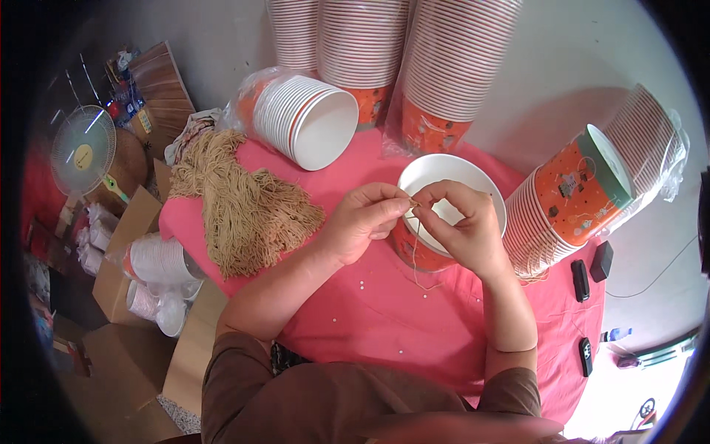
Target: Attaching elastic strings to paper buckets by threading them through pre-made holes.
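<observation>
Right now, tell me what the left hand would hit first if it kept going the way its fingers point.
The left hand points right, pinching a string at the rim of the bucket. Going on, it would most likely meet the right hand's fingertips first, which already seem to touch it; depth is unclear.

Both hands' fingers (403,201) pinch together, forearms raised.

Lighting: bright, even daylight; strongest glare lower right of frame. Shadows: soft, on wall (547,111) upper right. Distortion: heavy fisheye bending, black vignette at rim. Focus: centre sharp, edges soft.
</observation>
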A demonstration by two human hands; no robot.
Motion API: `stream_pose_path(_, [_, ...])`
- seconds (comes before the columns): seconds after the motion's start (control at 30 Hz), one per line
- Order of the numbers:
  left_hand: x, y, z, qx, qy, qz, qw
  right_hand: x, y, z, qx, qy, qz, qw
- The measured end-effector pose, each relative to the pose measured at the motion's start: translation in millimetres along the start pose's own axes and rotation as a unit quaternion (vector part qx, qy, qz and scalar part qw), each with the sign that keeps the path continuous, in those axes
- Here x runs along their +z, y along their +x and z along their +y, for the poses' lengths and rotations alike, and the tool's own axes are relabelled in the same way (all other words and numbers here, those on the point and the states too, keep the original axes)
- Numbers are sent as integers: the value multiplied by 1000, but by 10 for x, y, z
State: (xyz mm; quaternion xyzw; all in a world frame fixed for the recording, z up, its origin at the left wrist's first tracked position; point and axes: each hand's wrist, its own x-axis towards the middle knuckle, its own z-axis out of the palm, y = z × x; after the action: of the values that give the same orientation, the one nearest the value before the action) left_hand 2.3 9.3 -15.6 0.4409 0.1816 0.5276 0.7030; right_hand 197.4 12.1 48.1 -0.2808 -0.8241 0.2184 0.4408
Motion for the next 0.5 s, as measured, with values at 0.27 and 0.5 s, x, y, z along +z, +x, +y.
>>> stream_pose_path(0.27, [54,-17,27,51,94,21,994,6,-5,24,-36,-44,28,998])
stream_pose_path(0.5, [119,5,14,97,174,74,977,-28,9,36,-71,-116,43,990])
